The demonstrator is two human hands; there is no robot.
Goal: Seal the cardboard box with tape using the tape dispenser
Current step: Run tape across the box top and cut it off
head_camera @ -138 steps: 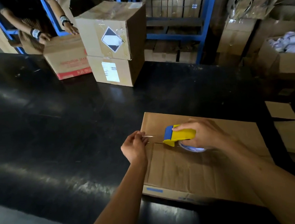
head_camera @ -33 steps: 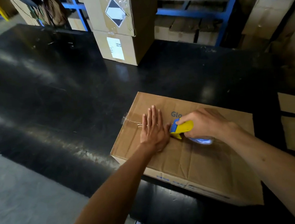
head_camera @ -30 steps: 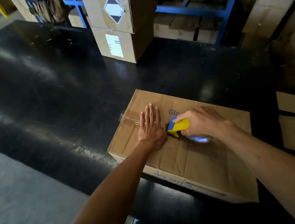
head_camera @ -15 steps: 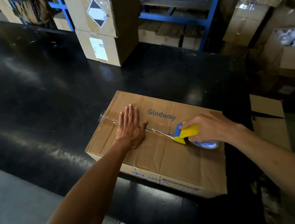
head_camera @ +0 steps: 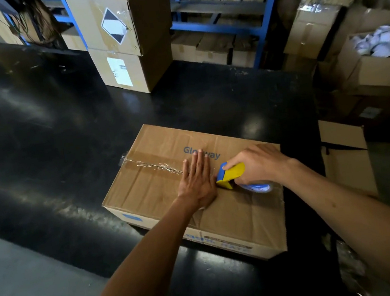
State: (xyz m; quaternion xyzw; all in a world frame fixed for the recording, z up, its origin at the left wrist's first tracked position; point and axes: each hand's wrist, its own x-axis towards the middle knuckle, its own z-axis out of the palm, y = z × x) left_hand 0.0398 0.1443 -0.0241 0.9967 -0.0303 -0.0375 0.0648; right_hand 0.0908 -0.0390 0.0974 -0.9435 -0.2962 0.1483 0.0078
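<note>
The left hand (head_camera: pixel 196 180) lies flat on the box top, its fingers (head_camera: pixel 197 163) straight and close together, pressing the laid strip of clear tape (head_camera: pixel 153 165) onto the centre seam. Just beside it, nearly touching, the right hand (head_camera: pixel 256 165) has its fingers curled round the yellow and blue plastic tape dispenser (head_camera: pixel 230 174), whose blue-edged tape roll (head_camera: pixel 257 187) shows under the palm.

Both work on a brown, creased cardboard box (head_camera: pixel 145 193) printed with blue lettering, which sits on the black glossy worktop (head_camera: pixel 39 132) near its front right corner. The tape runs from the box's left edge, where a short tail laps over, to the dispenser; the seam to the right of it looks untaped.

At the worktop's far edge stand two stacked brown cardboard cartons (head_camera: pixel 126 40) (the upper bears a black-and-white diamond label).

The risks, as a judgement: the laid strip already shows wrinkles, so uneven pull could trap more creases; a dispenser drifting off the seam would leave the flaps poorly joined; and the blade sits close to the left fingers, so a quick jerk could nick them.
</note>
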